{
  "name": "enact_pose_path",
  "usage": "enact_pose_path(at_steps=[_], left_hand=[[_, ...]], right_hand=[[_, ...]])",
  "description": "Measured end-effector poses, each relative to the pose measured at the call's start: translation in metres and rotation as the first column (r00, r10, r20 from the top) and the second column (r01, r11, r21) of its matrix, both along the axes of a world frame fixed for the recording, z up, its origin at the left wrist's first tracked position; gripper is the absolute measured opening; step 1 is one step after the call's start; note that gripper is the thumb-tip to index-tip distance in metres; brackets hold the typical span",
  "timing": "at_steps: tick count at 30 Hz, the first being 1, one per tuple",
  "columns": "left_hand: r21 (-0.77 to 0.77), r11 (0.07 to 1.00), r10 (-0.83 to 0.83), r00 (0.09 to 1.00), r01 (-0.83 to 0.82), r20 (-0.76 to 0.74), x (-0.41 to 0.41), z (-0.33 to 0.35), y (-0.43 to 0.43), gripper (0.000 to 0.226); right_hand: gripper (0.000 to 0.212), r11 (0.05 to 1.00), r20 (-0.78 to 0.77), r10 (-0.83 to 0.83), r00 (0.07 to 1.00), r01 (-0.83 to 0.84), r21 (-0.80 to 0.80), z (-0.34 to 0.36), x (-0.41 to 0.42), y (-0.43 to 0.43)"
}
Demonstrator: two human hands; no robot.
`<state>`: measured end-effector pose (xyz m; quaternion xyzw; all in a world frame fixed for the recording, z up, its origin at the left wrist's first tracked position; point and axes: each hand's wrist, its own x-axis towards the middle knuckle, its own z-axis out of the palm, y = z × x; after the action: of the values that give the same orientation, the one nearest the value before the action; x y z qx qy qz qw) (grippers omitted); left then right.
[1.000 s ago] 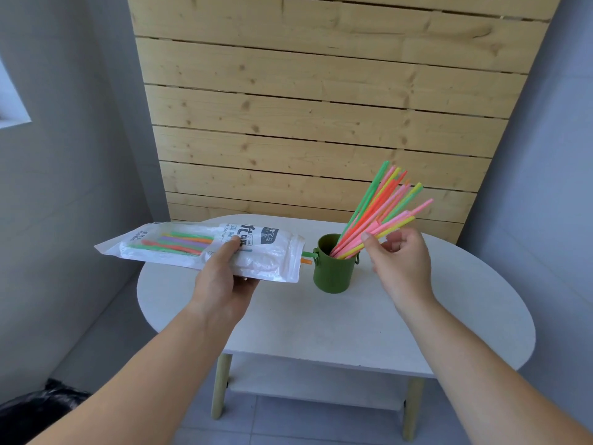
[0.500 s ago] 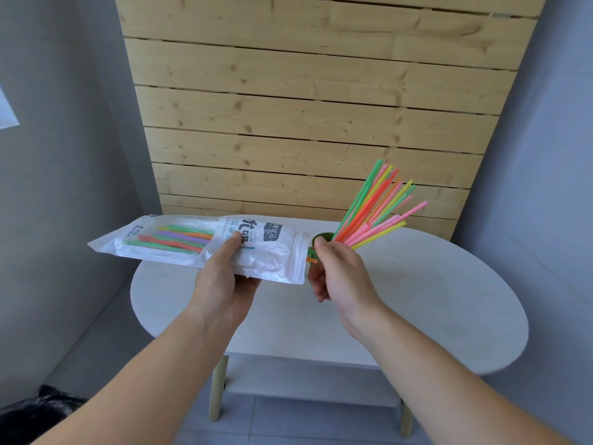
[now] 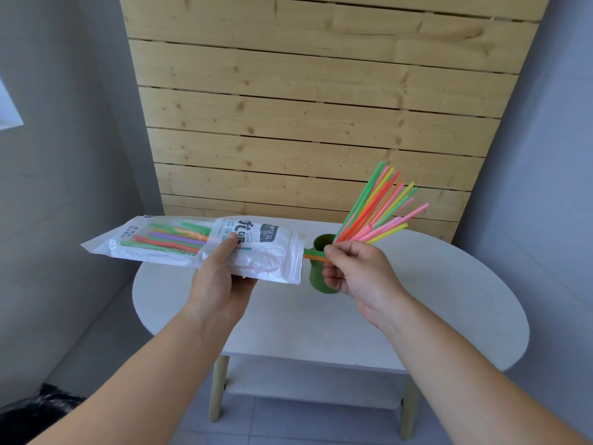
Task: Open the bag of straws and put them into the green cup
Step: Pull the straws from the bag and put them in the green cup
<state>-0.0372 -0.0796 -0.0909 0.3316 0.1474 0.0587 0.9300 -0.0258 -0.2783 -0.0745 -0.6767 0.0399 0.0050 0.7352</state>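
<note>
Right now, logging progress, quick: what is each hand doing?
Left hand: closed, holding the bag.
Right hand: closed, pinching straws at the bag's mouth.

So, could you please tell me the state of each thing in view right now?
bag: open at its right end, held level by the left hand, straws still inside.
orange straw: sticking out of the bag's mouth, pinched by the right hand.
green cup: upright on the table, holding a fan of straws.
</note>
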Motion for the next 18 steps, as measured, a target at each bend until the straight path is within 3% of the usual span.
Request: enact_pose_path(at_steps=[5, 8, 13, 18], left_hand=[[-0.008, 1.0, 0.022, 1.0, -0.022, -0.014, 0.001, 0.001, 0.004, 0.03], [-0.02, 1.0, 0.02, 0.999, -0.02, -0.032, 0.002, 0.001, 0.006, 0.027], [-0.048, 0.999, 0.015, 0.999, -0.017, -0.039, 0.004, 0.0, 0.006, 0.01], [-0.039, 0.999, -0.002, 0.999, 0.001, -0.044, 0.002, 0.001, 0.005, 0.008]], right_hand=[[0.01, 0.983, 0.09, -0.111, 0.99, 0.123, -0.136, 0.003, 0.007, -0.018], [0.009, 0.979, 0.124, -0.152, 0.981, 0.166, -0.114, 0.002, 0.007, -0.02], [0.023, 0.969, -0.019, -0.065, 0.998, 0.067, 0.24, 0.0, -0.002, -0.003], [0.012, 0.824, -0.114, 0.084, 0.99, -0.004, 0.566, -0.004, -0.008, 0.018]])
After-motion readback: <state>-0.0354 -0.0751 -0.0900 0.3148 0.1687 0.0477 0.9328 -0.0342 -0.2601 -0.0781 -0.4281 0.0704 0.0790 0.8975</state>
